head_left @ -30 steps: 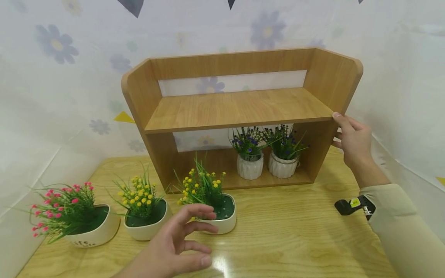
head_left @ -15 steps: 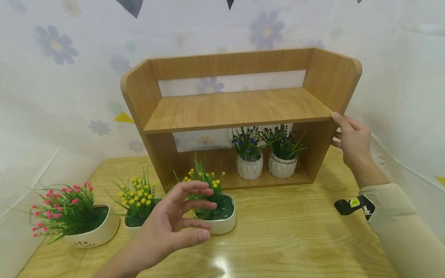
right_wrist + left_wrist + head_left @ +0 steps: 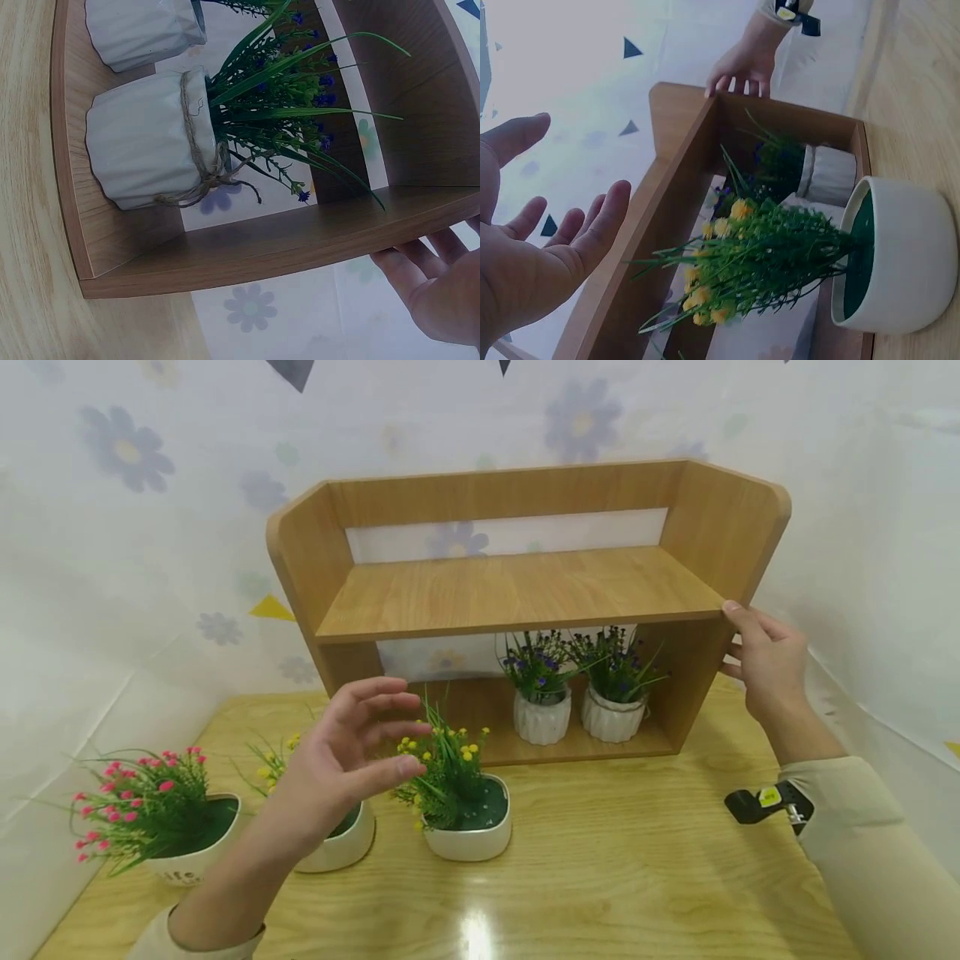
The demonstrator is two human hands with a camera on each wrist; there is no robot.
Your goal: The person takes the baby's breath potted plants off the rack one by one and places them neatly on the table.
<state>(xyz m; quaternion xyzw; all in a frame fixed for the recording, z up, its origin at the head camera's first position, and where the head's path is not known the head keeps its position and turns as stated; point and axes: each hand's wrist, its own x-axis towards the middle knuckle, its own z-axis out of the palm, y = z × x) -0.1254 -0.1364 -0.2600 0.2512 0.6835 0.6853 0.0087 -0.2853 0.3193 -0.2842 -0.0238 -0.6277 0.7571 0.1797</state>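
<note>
Shelf (image 3: 517, 589) gripped at its right end by our right hand (image 3: 774, 667), we bring our spread left hand (image 3: 326, 760) nearer it; nothing is carried yet.

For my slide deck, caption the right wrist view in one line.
The right hand holds a wooden shelf by its side; inside, a white pot tied with twine bears blue flowers.

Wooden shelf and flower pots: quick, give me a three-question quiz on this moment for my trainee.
1. How many white pots can be seen inside the wooden shelf?
2. True or false: the left hand holds nothing.
3. What does the right hand touch: A, the white pots; B, the wooden shelf; C, the pink flowers?

Key: 1, two; 2, true; 3, B.
</note>
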